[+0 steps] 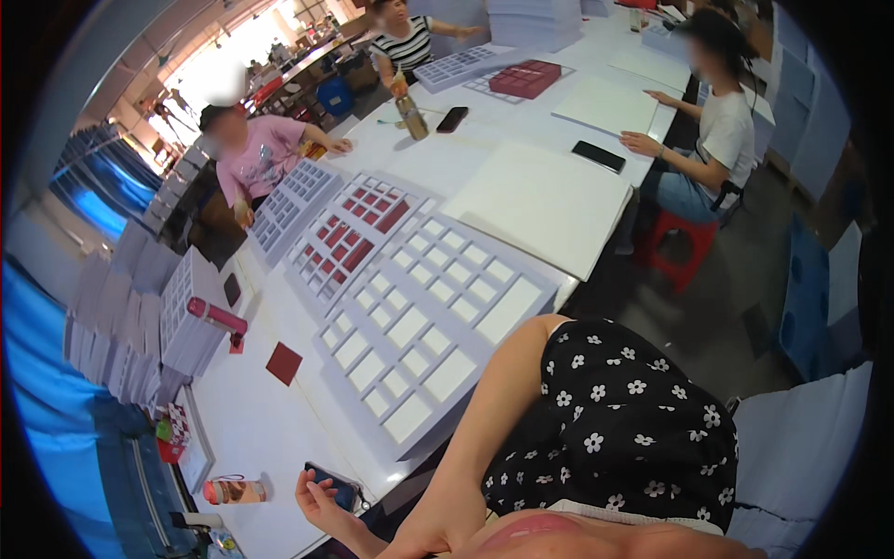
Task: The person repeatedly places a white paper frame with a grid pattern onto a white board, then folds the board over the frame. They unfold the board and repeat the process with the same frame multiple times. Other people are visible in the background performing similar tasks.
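My left hand [323, 503] is at the table's near edge, fingers loosely bent and apart, with nothing seen in them. Right beside it lies a dark phone [335, 486] with a strap. My right forearm is bent back toward me, and my right hand [436, 529] is at the lower edge, its fingers hidden. In front of that forearm rests a large pale lavender compartment tray [407, 328] with white cell bottoms. Beyond it is a similar grid tray [358, 224] with dark red pieces in several cells.
On the white table are a dark red square [284, 363], a pink flask [217, 317] on stacked trays, a bottle [235, 490], and large white boards [540, 205]. Three people sit or stand around the far part. One at the right sits on a red stool [680, 247].
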The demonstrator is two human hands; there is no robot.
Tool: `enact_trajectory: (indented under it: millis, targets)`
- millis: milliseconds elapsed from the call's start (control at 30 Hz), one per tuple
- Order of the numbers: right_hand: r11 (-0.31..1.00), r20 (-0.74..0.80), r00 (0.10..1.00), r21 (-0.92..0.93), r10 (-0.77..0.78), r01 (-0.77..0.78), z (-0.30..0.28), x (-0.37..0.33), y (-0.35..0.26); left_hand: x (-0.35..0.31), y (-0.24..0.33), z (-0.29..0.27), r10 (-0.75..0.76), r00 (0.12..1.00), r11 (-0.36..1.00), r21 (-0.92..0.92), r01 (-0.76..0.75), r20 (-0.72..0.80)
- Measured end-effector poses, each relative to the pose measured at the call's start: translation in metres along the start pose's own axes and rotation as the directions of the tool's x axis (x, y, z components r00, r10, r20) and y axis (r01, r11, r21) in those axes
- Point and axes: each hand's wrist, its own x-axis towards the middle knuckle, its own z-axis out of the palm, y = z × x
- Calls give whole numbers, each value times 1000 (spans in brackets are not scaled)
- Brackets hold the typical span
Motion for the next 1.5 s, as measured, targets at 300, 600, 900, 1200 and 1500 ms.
enact_trajectory:
  millis: [300, 600, 900, 1200, 1500]
  targets:
    - [996, 86, 992, 10, -87, 87, 50, -46, -83, -65, 55, 54, 96, 983, 995, -30, -92, 155]
    - [981, 157, 969, 39, -192, 188, 75, -85, -133, -114, 88, 78, 163, 974, 980, 92, -179, 160]
    - [905, -248, 892, -300, -379, 301, 46, -155, -168, -128, 95, 111, 173, 956, 968, 137, -209, 236]
    - [609, -191, 721, -698, -666, 377, 83, -218, -240, -144, 85, 158, 135, 930, 985, 55, -163, 341]
    - [383, -121, 745, -904, -656, 190, 117, -188, -251, -122, 78, 178, 160, 854, 984, -10, -179, 496]
